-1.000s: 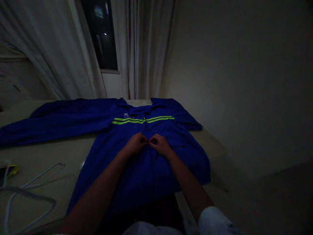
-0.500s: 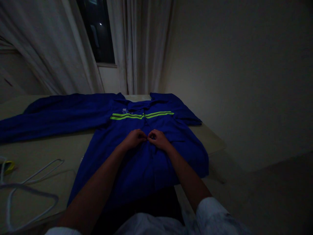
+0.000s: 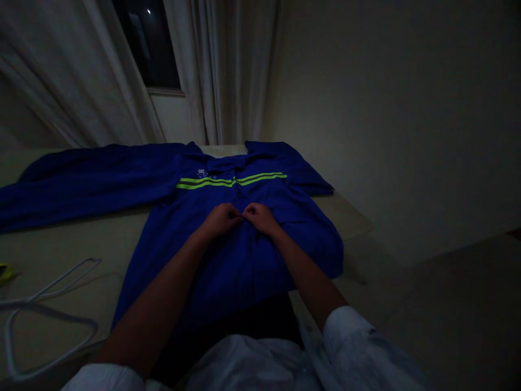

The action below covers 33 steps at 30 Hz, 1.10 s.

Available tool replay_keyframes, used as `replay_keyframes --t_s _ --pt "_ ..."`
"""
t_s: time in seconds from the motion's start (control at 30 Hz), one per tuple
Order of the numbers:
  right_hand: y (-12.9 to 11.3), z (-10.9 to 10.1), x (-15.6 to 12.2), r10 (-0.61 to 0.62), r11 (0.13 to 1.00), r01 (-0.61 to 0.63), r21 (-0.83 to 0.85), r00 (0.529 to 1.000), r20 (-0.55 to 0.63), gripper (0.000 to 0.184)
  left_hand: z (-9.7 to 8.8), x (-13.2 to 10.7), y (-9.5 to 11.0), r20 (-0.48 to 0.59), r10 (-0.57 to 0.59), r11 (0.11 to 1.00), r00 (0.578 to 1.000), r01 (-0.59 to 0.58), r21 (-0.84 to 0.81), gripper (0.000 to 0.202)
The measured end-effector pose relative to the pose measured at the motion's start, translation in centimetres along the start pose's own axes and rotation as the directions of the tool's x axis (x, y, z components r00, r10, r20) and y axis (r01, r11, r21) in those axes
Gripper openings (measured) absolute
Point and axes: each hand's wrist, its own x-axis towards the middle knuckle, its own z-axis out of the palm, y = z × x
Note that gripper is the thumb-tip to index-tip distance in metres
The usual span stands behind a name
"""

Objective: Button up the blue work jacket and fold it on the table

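A blue work jacket (image 3: 195, 271) with bright yellow-green stripes across the chest lies front up, its collar at the far side and its hem toward me. At the middle of its front, below the stripes, my left hand (image 3: 223, 218) pinches the front edge. My right hand (image 3: 260, 217) pinches the same front placket from the other side, fingertips almost touching those of the left. Any button between the fingers is too small and dark to make out. One sleeve stretches far out to the left; the other is at the right.
The jacket rests on a pale table (image 3: 77, 244). On its left part lie white wire hangers (image 3: 52, 312) and a yellow object (image 3: 5, 273), cut off by the frame edge. Behind stand curtains (image 3: 228, 70) and a dark window (image 3: 148, 43); a wall (image 3: 386, 119) is at the right.
The view has shifted a little, so everything sits slightly higher and further left. Both hands stay at the same spot on the jacket front, with the fingers slightly rearranged.
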Motion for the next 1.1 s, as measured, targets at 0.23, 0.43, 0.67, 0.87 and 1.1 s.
replay_keyframes --t_s 0.23,0.43,0.67,0.87,1.1 --pt "0.4 0.3 0.7 0.061 0.998 -0.061 -0.001 0.998 -0.015 0.007 0.1 -0.6 0.7 -0.038 0.01 0.991 0.999 -0.005 0.135 0.016" --pt "0.7 -0.1 0.3 -0.035 0.999 0.036 0.01 0.995 -0.096 0.008 0.4 -0.8 0.6 -0.08 0.039 0.994 0.996 -0.03 0.103 0.024" --pt "0.3 -0.7 -0.8 -0.148 0.988 0.154 0.011 0.968 -0.204 0.014 0.7 -0.8 1.4 -0.049 0.018 0.991 0.999 -0.011 0.134 0.028" --pt "0.0 -0.7 -0.7 -0.125 0.991 0.131 0.015 0.973 -0.195 0.012 0.5 -0.9 2.5 -0.019 0.124 0.966 0.992 -0.117 0.23 0.025" --pt "-3.0 -2.4 -4.8 -0.144 0.987 0.146 0.062 0.989 -0.032 0.01 0.3 -0.9 3.4 0.019 0.102 0.924 0.995 -0.102 0.368 0.02"
